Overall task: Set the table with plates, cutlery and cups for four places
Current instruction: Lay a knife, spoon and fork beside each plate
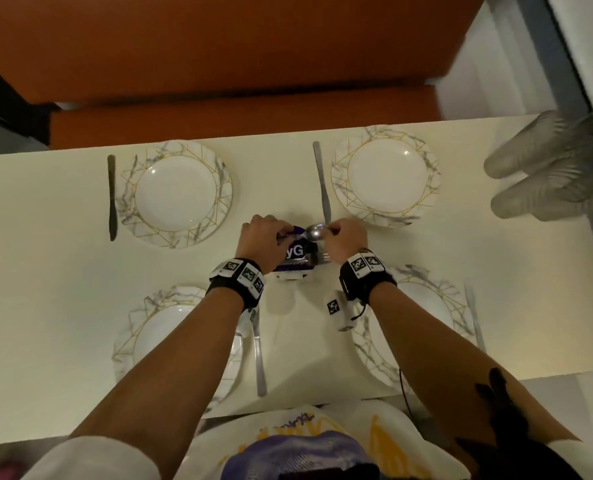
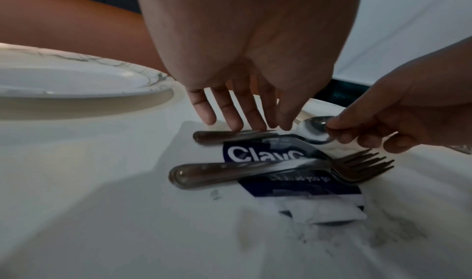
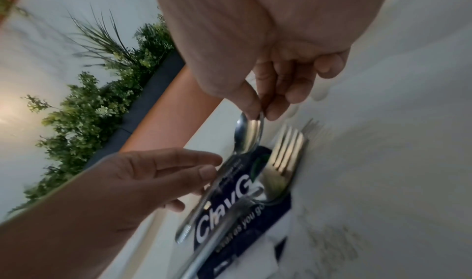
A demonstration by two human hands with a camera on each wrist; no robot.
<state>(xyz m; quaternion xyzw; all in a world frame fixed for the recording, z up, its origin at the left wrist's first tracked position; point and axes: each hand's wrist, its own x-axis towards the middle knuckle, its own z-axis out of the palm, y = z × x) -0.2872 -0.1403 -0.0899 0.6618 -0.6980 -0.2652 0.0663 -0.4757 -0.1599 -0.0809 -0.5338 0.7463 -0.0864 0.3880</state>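
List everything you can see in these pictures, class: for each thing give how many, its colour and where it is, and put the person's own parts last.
table: one, cream, under everything
plates: four, white with grey and gold marbling, two far, two near
knives: four, silvery, one beside each plate
spoon: one, silvery, at the table's middle, bowl pinched by the right hand
forks: a small stack, silvery, count unclear, lying on the packet
packet: one, dark blue with white lettering, table's middle
cups: clear, blurred, count unclear, lying at the far right end
bench: one, orange, beyond the table
plants: green, behind the bench
left hand: fingers on the spoon's handle
right hand: pinches the spoon
wrist bands: two, black with white tags
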